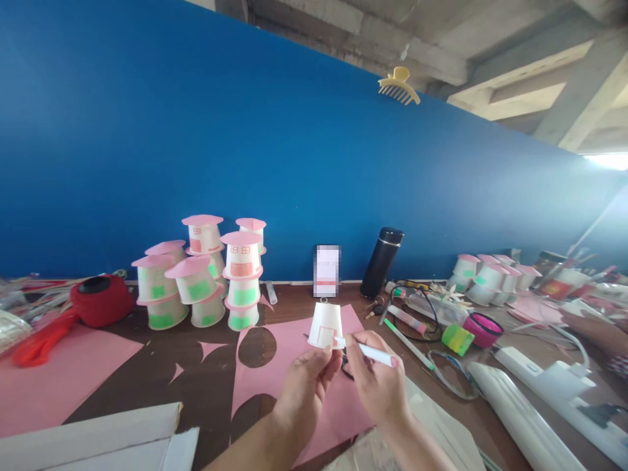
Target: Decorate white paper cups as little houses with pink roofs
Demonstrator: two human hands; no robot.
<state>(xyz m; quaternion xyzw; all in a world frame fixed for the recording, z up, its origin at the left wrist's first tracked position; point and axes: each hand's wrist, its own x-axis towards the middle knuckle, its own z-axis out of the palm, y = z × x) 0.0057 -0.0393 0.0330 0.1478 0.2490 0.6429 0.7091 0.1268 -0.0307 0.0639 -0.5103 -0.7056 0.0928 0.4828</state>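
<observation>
My left hand [301,386] grips an upside-down white paper cup [324,317] near its rim, thumb on the front. A thin red rectangular outline is drawn on the cup's side. Between the fingers of my right hand [381,386] is a white marker with a pink end [375,354], its tip close to or touching the outline. Beneath both hands lies a pink paper sheet [265,379] with round holes cut in it. To the left stand stacked paper cups with pink paper tops [244,261], some coloured green, some with red windows and doors.
A black thermos [381,265] leans by the blue partition [294,163]. Right of my hands lie a green marker [409,344], a pink tape roll [483,329] and a white power strip [549,386]. Another person's arm [601,340] is at far right. White cardboard [98,438] lies front left.
</observation>
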